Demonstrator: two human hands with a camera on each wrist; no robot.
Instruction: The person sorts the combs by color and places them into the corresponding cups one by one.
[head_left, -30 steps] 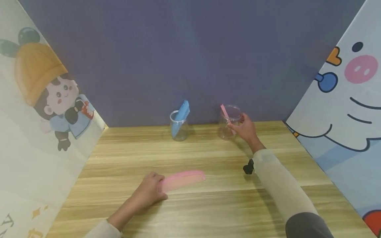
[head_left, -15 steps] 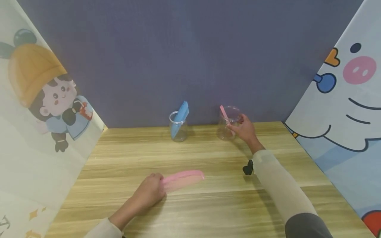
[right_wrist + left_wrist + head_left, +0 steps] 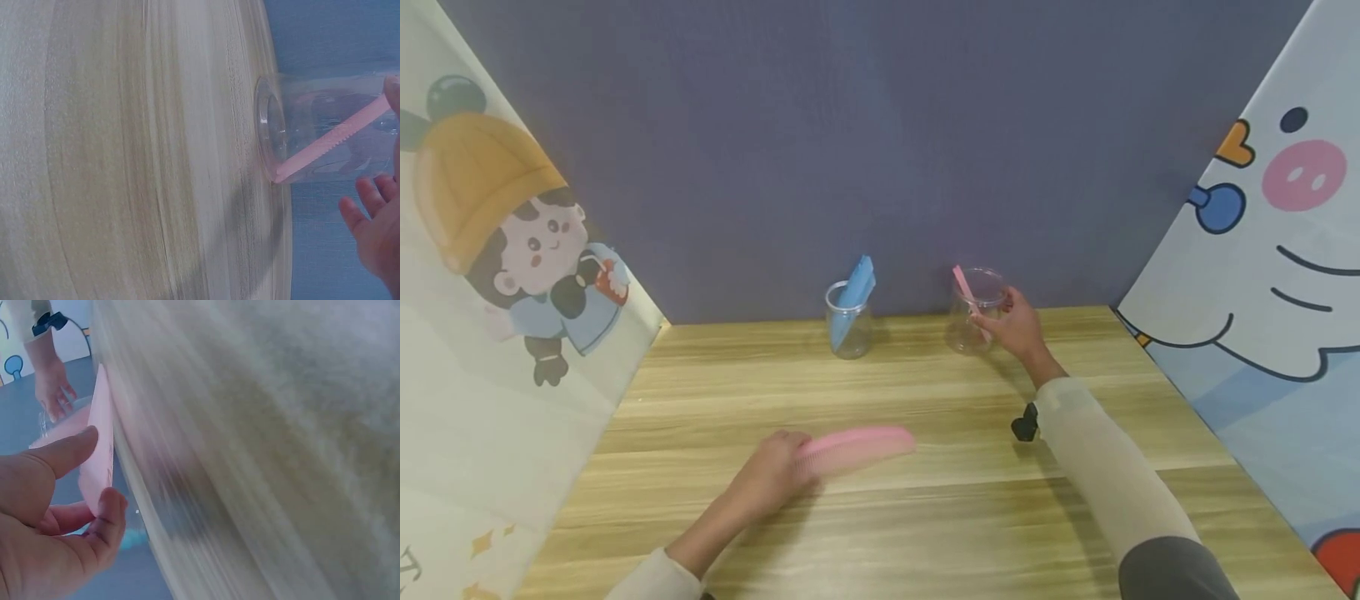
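A pink comb [image 3: 861, 444] is pinched at one end by my left hand [image 3: 766, 472], low over the front middle of the table, teeth toward me. In the left wrist view, thumb and fingertips lie on opposite faces of the comb [image 3: 100, 450]. At the back, my right hand [image 3: 1021, 329] grips a clear plastic cup [image 3: 958, 337] near its rim, thumb on the near side. A slim pink toothed piece, like another comb [image 3: 337, 136], leans inside that upright cup, its lower end at the cup's bottom.
Left of it stands a second clear cup [image 3: 859, 343] with flat blue pieces [image 3: 856, 287] sticking out. Behind both cups rises a dark blue-grey panel [image 3: 775, 167]. Cartoon-printed panels [image 3: 452, 350] flank the wood-grain table [image 3: 925, 533].
My left hand has shifted slightly left and the comb has tilted a little in its grip. My right hand stays at the cup.
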